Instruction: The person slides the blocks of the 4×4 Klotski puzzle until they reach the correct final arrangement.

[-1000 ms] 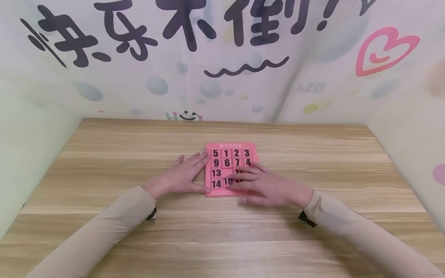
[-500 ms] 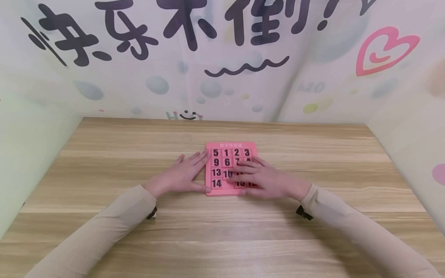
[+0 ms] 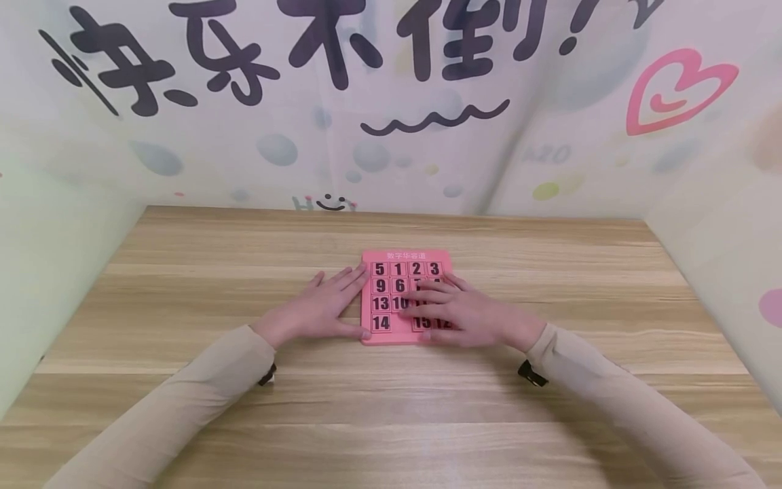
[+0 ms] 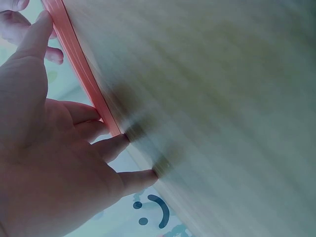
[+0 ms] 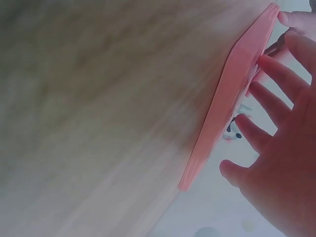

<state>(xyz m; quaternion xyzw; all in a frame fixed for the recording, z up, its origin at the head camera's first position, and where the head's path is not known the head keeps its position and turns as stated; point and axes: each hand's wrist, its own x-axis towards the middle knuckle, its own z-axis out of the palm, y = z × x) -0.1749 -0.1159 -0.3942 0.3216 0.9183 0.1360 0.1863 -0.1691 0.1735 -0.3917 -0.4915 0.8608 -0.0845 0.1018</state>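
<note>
A pink sliding number puzzle [image 3: 391, 338] lies flat on the wooden table. My left hand [image 3: 318, 311] rests along its left edge, thumb near the lower corner and the other fingers spread by the upper part. Over the right half of the board, my right hand [image 3: 479, 320] has its fingers extended, with a fingertip right at the tile marked 10 [image 3: 400, 303]. That tile sits beside 13 [image 3: 381, 303], under 6. A vacant slot shows between 14 [image 3: 381, 322] and 15 [image 3: 421, 322] in the bottom row. Several right-hand tiles are partly hidden by the fingers.
The wooden table [image 3: 391, 421] extends around the puzzle. Behind it hangs a white printed backdrop [image 3: 232, 149] with dark lettering and a pink heart; pale walls close in both sides. Dark straps are on both wrists.
The tile marked 10 has slid up from the bottom row into the third row, leaving the vacant slot below it. My right hand shifted slightly upward with it; my left hand stayed put.
</note>
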